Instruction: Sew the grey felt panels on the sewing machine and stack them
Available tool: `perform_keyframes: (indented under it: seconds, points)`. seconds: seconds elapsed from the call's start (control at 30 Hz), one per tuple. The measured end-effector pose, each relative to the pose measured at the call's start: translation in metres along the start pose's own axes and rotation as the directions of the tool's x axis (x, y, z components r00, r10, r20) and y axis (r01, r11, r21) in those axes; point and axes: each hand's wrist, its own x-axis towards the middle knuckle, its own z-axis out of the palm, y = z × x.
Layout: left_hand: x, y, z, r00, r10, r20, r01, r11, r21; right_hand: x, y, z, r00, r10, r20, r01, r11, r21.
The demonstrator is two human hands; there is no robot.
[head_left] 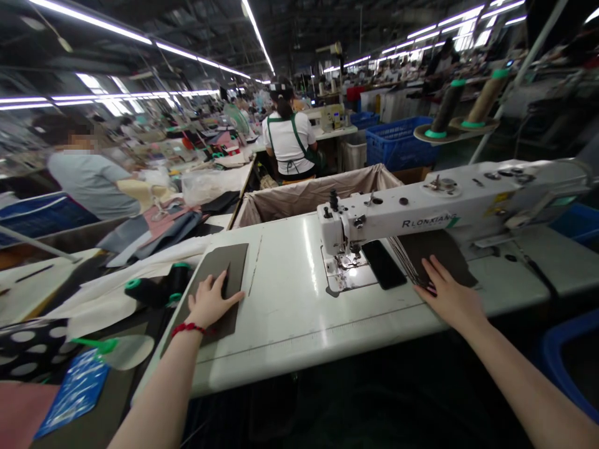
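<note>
Along the pale tabletop (281,312), toward its left end, left hand (210,304) over a dark panel (238,259), grip loosely spread, thumb out near the panel's right edge, red bracelet (188,328) at the wrist. Farther right, by the white machine (381,217), right hand (452,298) on a dark stack (442,246), fingers extended over its near part, layered edges facing left; cannot tell whether that grip pinches any layer. Phone (384,265) flat between needle plate (332,284) and stack, black spools (146,293) left of the tabletop, cloth-lined bin (318,190) behind.
</note>
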Motion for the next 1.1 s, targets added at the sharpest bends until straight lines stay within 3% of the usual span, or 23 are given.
perform_keyframes:
  seconds: [0.1,0.17,0.27,0.33,0.4,0.5,0.57,0.6,0.7,0.77,0.8,0.87,0.97,1.0,1.1]
  points:
    - [-0.005,0.007,0.007,1.000,-0.008,0.020,0.007,0.997,0.078,-0.002,0.004,0.003,0.997,-0.062,-0.034,0.062,0.998,-0.024]
    - [-0.014,0.024,0.004,0.999,0.032,-0.043,-0.028,0.996,0.090,-0.005,0.008,0.000,0.990,-0.116,-0.076,0.116,0.993,-0.009]
    - [-0.040,0.075,-0.001,0.957,0.245,-0.157,-0.245,0.969,0.017,-0.011,0.009,-0.018,0.970,-0.199,-0.141,0.209,0.976,0.063]
    - [-0.063,0.119,-0.003,0.880,0.441,-0.174,-0.463,0.880,-0.107,-0.021,-0.001,-0.039,0.945,-0.282,-0.164,0.309,0.935,0.171]
    - [-0.087,0.162,-0.004,0.838,0.520,-0.162,-0.545,0.804,-0.237,-0.034,-0.022,-0.062,0.900,-0.404,-0.162,0.435,0.837,0.332]
    - [-0.119,0.213,-0.009,0.818,0.563,-0.117,-0.546,0.697,-0.465,-0.058,-0.067,-0.088,0.774,-0.626,-0.095,0.561,0.608,0.562]
    - [-0.138,0.237,-0.014,0.768,0.629,-0.118,-0.576,0.599,-0.557,-0.072,-0.097,-0.094,0.637,-0.771,0.001,0.572,0.473,0.670]
    - [-0.146,0.246,-0.015,0.724,0.681,-0.115,-0.611,0.554,-0.566,-0.078,-0.109,-0.094,0.566,-0.824,0.028,0.577,0.420,0.701]
    - [-0.167,0.256,-0.009,0.564,0.824,-0.048,-0.740,0.479,-0.472,-0.085,-0.132,-0.083,0.398,-0.916,0.050,0.570,0.290,0.769]
    - [-0.177,0.248,0.000,0.531,0.847,0.017,-0.782,0.497,-0.375,-0.078,-0.137,-0.073,0.348,-0.937,0.033,0.500,0.215,0.839]
    - [-0.181,0.240,0.004,0.547,0.836,0.035,-0.782,0.525,-0.337,-0.070,-0.137,-0.068,0.357,-0.934,0.025,0.453,0.196,0.870]
    - [-0.185,0.219,0.008,0.607,0.793,0.046,-0.752,0.593,-0.288,-0.046,-0.135,-0.055,0.458,-0.888,0.041,0.396,0.244,0.885]
    - [-0.184,0.191,0.006,0.669,0.742,0.049,-0.708,0.656,-0.260,-0.003,-0.134,-0.032,0.696,-0.712,0.097,0.462,0.547,0.698]
    - [-0.182,0.185,0.003,0.674,0.737,0.057,-0.703,0.663,-0.257,0.010,-0.135,-0.023,0.741,-0.663,0.105,0.479,0.632,0.609]
    - [-0.166,0.183,-0.001,0.673,0.737,0.069,-0.702,0.665,-0.254,0.034,-0.138,-0.002,0.785,-0.609,0.115,0.483,0.717,0.503]
